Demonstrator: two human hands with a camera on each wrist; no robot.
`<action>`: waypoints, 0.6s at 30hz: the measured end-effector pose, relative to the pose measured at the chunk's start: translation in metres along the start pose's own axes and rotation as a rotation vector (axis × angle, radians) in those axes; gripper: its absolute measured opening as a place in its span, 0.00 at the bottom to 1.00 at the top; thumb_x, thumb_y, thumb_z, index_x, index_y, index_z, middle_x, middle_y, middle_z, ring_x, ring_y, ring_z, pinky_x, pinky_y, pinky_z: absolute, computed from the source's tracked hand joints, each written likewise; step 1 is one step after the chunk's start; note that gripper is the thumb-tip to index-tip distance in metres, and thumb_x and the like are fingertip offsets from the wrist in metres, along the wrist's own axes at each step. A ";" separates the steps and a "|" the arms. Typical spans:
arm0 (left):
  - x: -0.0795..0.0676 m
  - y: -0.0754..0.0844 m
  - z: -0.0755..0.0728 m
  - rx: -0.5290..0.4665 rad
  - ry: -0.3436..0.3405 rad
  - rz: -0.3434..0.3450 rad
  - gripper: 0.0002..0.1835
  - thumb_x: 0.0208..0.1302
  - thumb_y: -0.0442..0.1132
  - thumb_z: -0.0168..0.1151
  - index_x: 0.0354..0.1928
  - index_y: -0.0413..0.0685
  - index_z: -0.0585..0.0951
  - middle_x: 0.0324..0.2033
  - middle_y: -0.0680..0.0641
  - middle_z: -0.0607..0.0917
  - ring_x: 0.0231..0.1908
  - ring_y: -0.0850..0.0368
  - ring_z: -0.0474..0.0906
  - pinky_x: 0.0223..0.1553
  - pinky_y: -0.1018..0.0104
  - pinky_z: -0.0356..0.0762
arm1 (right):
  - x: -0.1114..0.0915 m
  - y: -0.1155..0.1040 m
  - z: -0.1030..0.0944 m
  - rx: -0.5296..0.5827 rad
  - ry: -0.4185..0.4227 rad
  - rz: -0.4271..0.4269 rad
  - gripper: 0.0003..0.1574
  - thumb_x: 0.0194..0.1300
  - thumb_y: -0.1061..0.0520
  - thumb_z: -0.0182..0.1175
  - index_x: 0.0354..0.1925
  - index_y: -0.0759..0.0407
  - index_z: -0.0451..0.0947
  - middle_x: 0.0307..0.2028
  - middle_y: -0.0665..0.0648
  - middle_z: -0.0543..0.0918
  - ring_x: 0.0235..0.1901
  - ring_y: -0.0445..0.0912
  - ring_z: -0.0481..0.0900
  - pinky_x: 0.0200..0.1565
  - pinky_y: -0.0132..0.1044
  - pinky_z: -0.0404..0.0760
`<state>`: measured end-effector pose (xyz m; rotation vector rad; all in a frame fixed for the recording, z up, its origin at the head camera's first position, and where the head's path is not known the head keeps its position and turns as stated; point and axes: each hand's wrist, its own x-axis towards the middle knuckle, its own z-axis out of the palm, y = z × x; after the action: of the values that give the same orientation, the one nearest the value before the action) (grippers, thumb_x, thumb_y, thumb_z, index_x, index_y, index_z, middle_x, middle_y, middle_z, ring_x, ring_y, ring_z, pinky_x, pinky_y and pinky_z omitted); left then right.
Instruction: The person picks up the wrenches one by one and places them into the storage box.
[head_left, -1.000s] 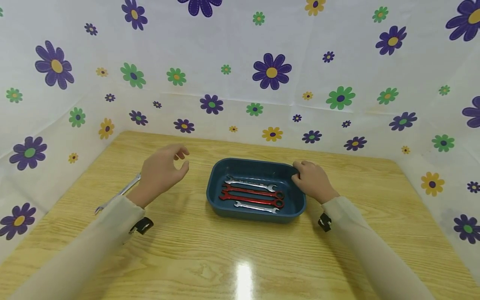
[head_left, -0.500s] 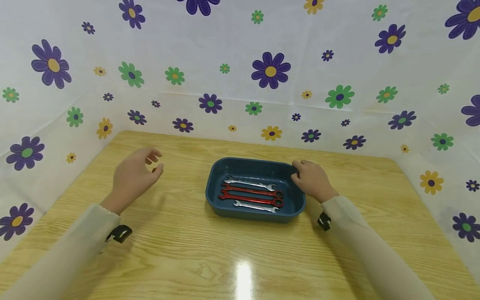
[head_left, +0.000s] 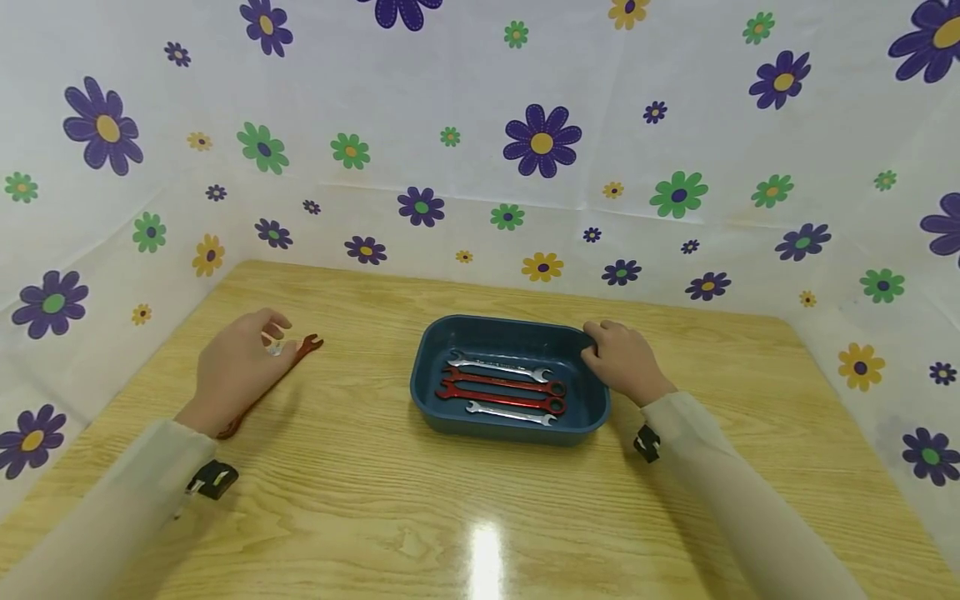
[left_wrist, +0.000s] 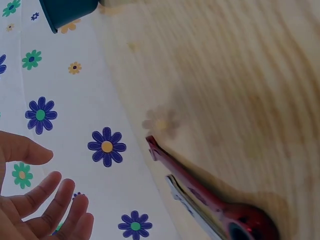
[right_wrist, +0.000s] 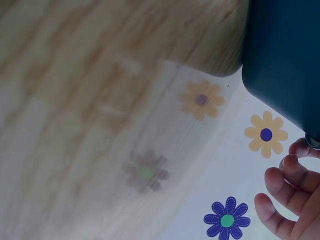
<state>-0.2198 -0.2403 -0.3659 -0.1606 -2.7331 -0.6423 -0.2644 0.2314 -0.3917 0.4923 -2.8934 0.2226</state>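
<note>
Here, on a wooden desk (head_left: 420, 517), a person works with both hands. The left hand (head_left: 242, 367) is up in the air near the desk's left edge, with its thumb spread away from its softly bent fingers. By it lies a red combination wrench (left_wrist: 196, 184), flat and slanting, its forked end toward the desk's back edge and its ring end toward the front. A silver wrench (left_wrist: 190, 202) lies just beside the red one, on the side nearer the left edge; much of it is hidden, so its far end cannot be told. The right hand (head_left: 626, 358) pinches the rim of a deep blue tub (head_left: 498, 432) by its back right corner, with fingers on the outside. The tub sits near the middle of the desk, well apart from the left hand. Inside, four tools lie in a row: a big silver open-ended wrench (head_left: 498, 366) by the tub's back edge, two red combination wrenches (head_left: 501, 397) next, and a small silver open-ended wrench (head_left: 510, 412) by the front edge. Both arms wear pale sleeves (head_left: 742, 492) with black bands (head_left: 213, 479) near the wrists. A white cloth (head_left: 465, 83) with purple, green and yellow flowers hangs behind the desk and along its sides.
</note>
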 end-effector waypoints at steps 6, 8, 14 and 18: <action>-0.003 -0.012 0.001 0.000 -0.067 -0.059 0.16 0.59 0.43 0.56 0.45 0.41 0.78 0.39 0.36 0.83 0.34 0.44 0.79 0.21 0.64 0.69 | 0.000 0.001 0.002 0.001 0.009 -0.007 0.09 0.58 0.58 0.50 0.34 0.61 0.73 0.22 0.56 0.70 0.21 0.47 0.65 0.24 0.36 0.62; -0.004 -0.016 0.001 0.004 -0.085 -0.081 0.16 0.60 0.44 0.56 0.46 0.41 0.77 0.40 0.36 0.83 0.32 0.45 0.79 0.20 0.66 0.68 | -0.001 0.001 0.002 0.002 0.011 -0.010 0.09 0.58 0.58 0.50 0.34 0.61 0.73 0.22 0.56 0.70 0.21 0.47 0.65 0.24 0.37 0.62; -0.005 -0.024 0.005 0.014 -0.109 -0.102 0.17 0.61 0.46 0.55 0.45 0.40 0.77 0.40 0.34 0.83 0.28 0.48 0.79 0.18 0.66 0.67 | -0.001 0.001 0.003 0.003 0.013 -0.011 0.10 0.58 0.58 0.49 0.35 0.61 0.74 0.22 0.56 0.70 0.21 0.47 0.66 0.24 0.37 0.62; -0.006 -0.028 0.008 0.011 -0.132 -0.098 0.17 0.61 0.44 0.55 0.46 0.39 0.77 0.40 0.34 0.83 0.32 0.45 0.80 0.20 0.66 0.68 | 0.000 0.001 0.002 0.003 0.018 -0.010 0.10 0.58 0.58 0.49 0.35 0.61 0.73 0.22 0.56 0.70 0.21 0.47 0.66 0.24 0.36 0.62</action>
<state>-0.2220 -0.2619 -0.3862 -0.0688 -2.8859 -0.6648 -0.2650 0.2323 -0.3940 0.5026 -2.8726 0.2292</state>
